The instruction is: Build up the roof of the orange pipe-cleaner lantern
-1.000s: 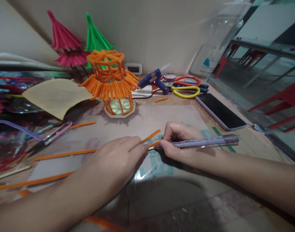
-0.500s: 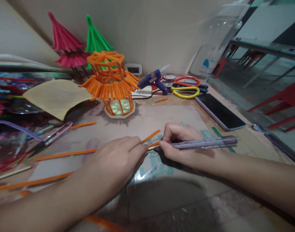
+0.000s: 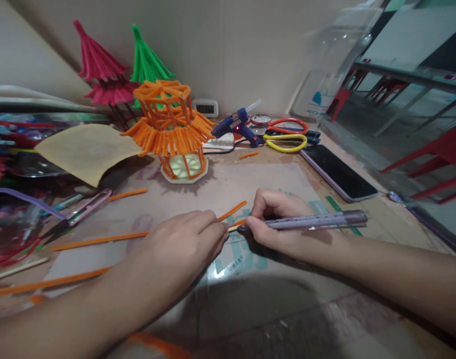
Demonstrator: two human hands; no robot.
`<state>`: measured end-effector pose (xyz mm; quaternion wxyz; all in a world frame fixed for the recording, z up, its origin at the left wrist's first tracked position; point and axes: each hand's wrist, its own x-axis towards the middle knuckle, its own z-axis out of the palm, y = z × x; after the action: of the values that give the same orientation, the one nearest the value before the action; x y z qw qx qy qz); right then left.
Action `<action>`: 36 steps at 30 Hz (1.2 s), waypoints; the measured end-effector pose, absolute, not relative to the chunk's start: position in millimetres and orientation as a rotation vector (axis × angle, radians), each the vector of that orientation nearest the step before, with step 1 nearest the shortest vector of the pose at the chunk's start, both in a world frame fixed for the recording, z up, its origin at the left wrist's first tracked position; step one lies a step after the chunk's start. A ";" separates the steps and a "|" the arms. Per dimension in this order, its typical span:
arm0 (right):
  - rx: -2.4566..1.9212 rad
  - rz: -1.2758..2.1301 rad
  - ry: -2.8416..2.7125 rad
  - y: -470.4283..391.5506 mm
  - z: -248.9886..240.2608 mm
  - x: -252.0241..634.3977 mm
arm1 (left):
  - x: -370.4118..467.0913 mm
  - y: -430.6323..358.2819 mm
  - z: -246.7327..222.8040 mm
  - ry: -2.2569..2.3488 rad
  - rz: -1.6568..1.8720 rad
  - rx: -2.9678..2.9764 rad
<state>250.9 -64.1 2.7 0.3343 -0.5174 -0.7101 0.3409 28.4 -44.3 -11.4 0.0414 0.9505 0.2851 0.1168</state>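
Note:
My left hand (image 3: 183, 244) is closed, its fingertips pressed down on an orange pipe cleaner (image 3: 101, 240) that runs out to its left. Two orange ends show beyond the fingers, one of them a pipe cleaner tip (image 3: 232, 210) slanting up. A short pale stick (image 3: 233, 229) lies at the left fingertips. In my right hand (image 3: 278, 217) is a pen (image 3: 318, 220), pinched near its dark tip, which touches or nearly touches the pale stick. What lies under the left palm is hidden.
Behind stands an orange pipe-cleaner tower (image 3: 171, 119), with pink (image 3: 101, 60) and green (image 3: 147, 57) roofs further back. A glue gun (image 3: 235, 127) with a lit red light, scissors (image 3: 286, 143) and a phone (image 3: 340, 174) lie right. Pink-handled scissors (image 3: 89, 207) lie left.

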 end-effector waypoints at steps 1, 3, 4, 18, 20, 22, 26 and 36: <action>-1.351 0.896 -1.859 -64.0 2.5 250.8 | 28.6 -43.9 -11.0 0.865 0.365 2.914; -1.347 0.908 -1.858 -63.6 2.2 250.7 | 29.0 -43.3 -10.2 0.853 0.369 2.924; -1.345 0.915 -1.855 -63.5 2.2 250.6 | 29.1 -43.1 -9.9 0.852 0.373 2.928; -1.376 0.938 -1.870 -64.7 4.3 251.1 | 27.7 -44.8 -8.8 0.870 0.341 2.923; -1.366 0.933 -1.871 -64.3 3.3 251.1 | 27.6 -44.5 -9.8 0.869 0.354 2.924; -1.363 0.909 -1.866 -63.7 2.7 250.7 | 27.8 -44.4 -10.8 0.868 0.366 2.923; -1.367 0.936 -1.873 -63.3 3.0 250.7 | 28.1 -44.2 -11.4 0.859 0.371 2.926; -1.375 0.951 -1.866 -64.7 4.1 251.0 | 29.6 -44.1 -8.6 0.828 0.372 2.936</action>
<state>251.0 -64.7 4.1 0.3127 -0.5212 -0.7076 0.3605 29.6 -44.1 -8.6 0.0340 0.9548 0.2693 0.1209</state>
